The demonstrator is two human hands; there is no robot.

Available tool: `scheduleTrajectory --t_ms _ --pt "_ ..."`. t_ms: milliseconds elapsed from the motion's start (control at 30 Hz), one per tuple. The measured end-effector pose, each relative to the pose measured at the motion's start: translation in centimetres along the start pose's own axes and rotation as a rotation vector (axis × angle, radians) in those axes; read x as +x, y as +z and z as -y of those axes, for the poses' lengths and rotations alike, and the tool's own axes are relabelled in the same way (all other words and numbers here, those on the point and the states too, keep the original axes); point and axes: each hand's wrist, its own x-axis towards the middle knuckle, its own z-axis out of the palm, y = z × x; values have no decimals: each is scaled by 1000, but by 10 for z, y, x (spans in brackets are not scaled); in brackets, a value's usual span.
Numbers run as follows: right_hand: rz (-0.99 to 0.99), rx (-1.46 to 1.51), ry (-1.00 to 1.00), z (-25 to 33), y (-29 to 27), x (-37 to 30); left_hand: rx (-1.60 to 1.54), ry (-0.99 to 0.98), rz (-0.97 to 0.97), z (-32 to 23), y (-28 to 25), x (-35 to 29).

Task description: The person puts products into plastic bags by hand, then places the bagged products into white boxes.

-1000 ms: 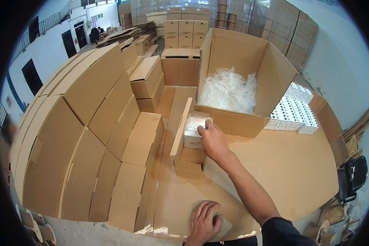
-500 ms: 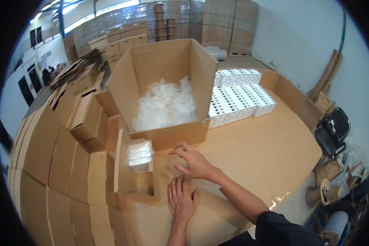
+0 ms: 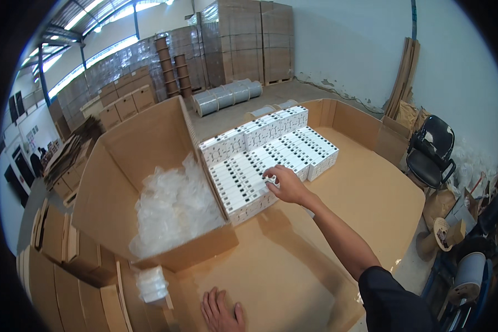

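Observation:
My right hand (image 3: pixel 286 187) is stretched forward over the front of a stack of slim white boxes (image 3: pixel 238 185) with dark marks. Its thumb and fingers are bent around the end of one small white box (image 3: pixel 270 180), which seems still among the others. Flat on the cardboard-covered table (image 3: pixel 249 276), near the lower edge, rests my left hand (image 3: pixel 221 313) with its fingers apart and nothing in it. Left of that hand, a bundle in clear plastic wrap (image 3: pixel 151 284) sits in a low cardboard tray, partly cut off from sight.
A large open carton (image 3: pixel 133 133) holding crumpled clear plastic bags (image 3: pixel 174 207) stands left of the white boxes. Brown cartons (image 3: pixel 55 293) line the left side. A raised cardboard edge (image 3: pixel 351 122) borders the table's far side; a black chair (image 3: pixel 431 152) is beyond it at right.
The view has swung to the right. My right hand has moved from above the near table, forward and right, to the white boxes. My left hand stays on the table, its fingers more spread.

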Motion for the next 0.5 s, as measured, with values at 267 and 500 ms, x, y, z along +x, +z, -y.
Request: scheduleTrajectory --t_ms 267,500 --pt "-29 -144 182 -42 -3 107 35 -124 142 -11 -6 3" --pt "-53 -186 222 -59 14 144 18 -143 143 -8 -1 5"
